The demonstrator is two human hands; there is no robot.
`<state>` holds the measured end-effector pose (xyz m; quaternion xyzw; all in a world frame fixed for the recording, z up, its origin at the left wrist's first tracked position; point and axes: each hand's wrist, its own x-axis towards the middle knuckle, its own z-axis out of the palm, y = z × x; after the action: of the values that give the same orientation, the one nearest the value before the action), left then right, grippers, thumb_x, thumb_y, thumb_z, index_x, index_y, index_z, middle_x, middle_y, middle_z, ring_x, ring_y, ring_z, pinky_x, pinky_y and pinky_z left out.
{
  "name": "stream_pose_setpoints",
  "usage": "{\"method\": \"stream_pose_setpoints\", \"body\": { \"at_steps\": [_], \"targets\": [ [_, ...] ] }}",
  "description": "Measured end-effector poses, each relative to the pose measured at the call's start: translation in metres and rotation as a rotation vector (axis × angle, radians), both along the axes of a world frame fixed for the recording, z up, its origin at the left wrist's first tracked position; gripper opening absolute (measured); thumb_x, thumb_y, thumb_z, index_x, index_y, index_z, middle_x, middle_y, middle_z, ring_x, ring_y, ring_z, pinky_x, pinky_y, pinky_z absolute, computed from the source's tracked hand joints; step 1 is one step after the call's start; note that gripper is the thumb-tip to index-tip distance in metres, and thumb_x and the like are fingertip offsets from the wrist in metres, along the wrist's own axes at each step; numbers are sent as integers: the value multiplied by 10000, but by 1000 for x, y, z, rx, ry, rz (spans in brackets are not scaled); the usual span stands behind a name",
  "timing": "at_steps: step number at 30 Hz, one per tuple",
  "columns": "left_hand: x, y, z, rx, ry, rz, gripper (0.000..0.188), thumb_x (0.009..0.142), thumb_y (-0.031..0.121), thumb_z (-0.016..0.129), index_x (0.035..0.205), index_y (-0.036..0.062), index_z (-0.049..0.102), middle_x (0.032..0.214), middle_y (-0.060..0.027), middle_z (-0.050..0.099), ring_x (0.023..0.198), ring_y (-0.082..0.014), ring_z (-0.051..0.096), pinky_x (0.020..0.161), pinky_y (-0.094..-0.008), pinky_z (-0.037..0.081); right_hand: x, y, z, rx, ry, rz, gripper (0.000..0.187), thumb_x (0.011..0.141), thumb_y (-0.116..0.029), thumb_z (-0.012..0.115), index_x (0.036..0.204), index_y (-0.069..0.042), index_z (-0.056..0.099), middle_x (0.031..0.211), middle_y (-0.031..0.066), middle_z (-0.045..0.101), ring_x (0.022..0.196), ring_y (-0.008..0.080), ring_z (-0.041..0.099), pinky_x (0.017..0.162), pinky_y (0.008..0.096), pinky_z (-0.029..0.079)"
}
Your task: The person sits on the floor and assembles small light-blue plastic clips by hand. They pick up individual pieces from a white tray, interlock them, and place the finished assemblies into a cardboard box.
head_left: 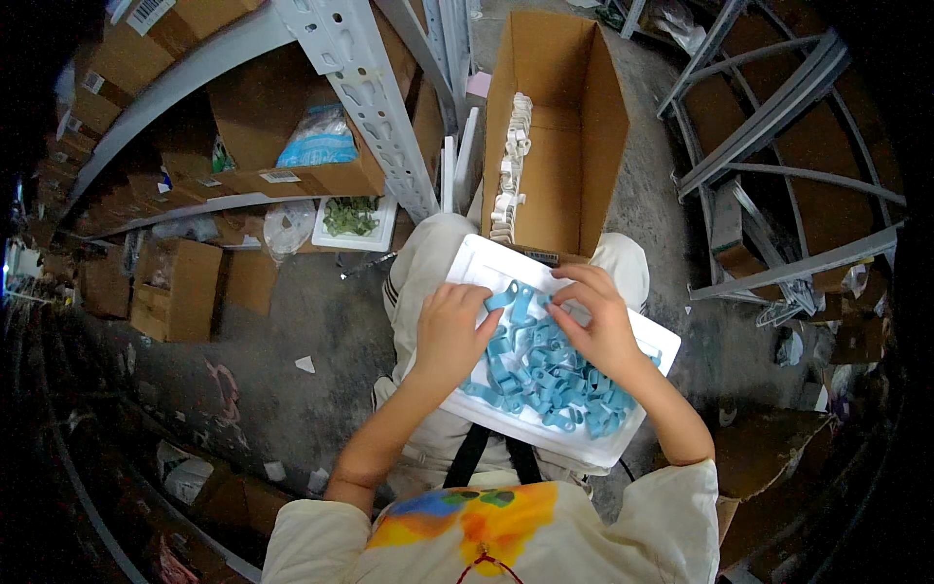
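A white tray (465, 261) rests across my lap, holding a loose heap of light-blue curved plastic pieces (559, 384), like small clips or bands. My left hand (452, 326) is closed at the tray's far left, with thumb and fingertips pinching one blue curved piece (501, 297). Across from it, my right hand (595, 316) has its fingers bent, and its thumb and a fingertip are closed on the edge of a small blue piece (543, 301), partly hidden. Another blue piece (521, 300) lies between the two hands.
Beyond the tray stands an open cardboard box (569, 185) with white curved pieces (511, 170) lined along its left wall. Metal shelving (360, 88) with cartons rises at left, and another rack (759, 117) at right. A white tray of green pieces (352, 216) sits at far left.
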<state>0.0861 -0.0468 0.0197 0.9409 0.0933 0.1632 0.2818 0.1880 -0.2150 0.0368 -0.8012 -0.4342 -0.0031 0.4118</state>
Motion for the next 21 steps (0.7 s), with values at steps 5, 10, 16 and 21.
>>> {"method": "stream_pose_setpoints", "body": {
  "at_steps": [5,10,16,21],
  "targets": [
    [6,-8,22,-563,41,16,192,680,120,656,831,30,579,710,-66,572,570,-148,522,496,-262,411,2,-3,9,344,757,-117,123,709,-54,646,772,-8,551,729,62,582,673,127,550,591,244,442],
    [12,-22,39,-604,-1,-27,186,676,102,659,830,26,585,707,-52,562,540,-110,480,477,-229,390,1,6,25,697,1040,-99,314,736,-2,604,1017,-1,464,792,70,570,646,97,547,542,212,453],
    [16,-29,49,-486,-107,-45,192,659,100,669,825,43,592,698,-37,537,513,-115,446,475,-228,377,2,5,28,640,913,-71,348,749,0,582,1079,6,472,815,53,556,674,95,534,554,216,452],
    [16,-25,53,-593,-114,-102,183,685,90,657,853,38,606,771,-36,571,611,-97,520,528,-208,429,7,-6,34,568,852,-60,212,766,-52,580,968,1,544,776,31,551,631,78,504,543,197,416]
  ]
}}
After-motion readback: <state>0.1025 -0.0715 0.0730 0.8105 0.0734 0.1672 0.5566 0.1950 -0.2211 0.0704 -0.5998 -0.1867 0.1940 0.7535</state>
